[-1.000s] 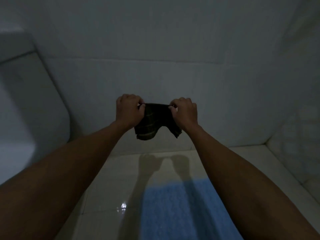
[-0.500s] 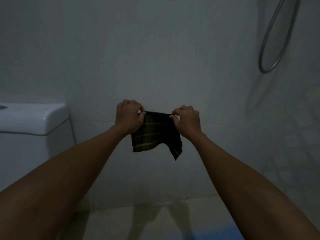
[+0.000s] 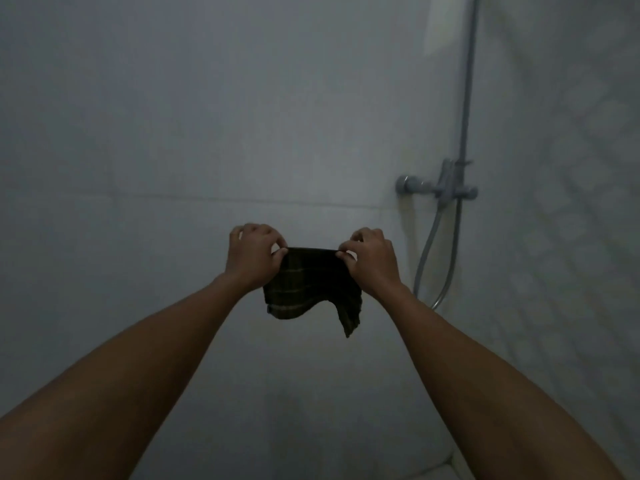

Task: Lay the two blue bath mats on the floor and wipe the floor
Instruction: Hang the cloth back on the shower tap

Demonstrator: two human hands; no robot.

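Cloth (image 3: 311, 285), dark plaid, light and limp; left hand (image 3: 252, 256) and right hand (image 3: 372, 259) pinch its top corners, best hold.

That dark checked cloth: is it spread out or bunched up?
Spread out: the left hand and right hand pinch the cloth's top corners, and it hangs open.

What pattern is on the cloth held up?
Dark, greenish-black cloth with thin pale plaid stripes; head view.

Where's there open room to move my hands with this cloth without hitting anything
Open: the bare wall left of your left hand, and above both hands. Crowded: right of your right hand, where the shower hose loops under the mixer tap. The cloth hangs between your hands.
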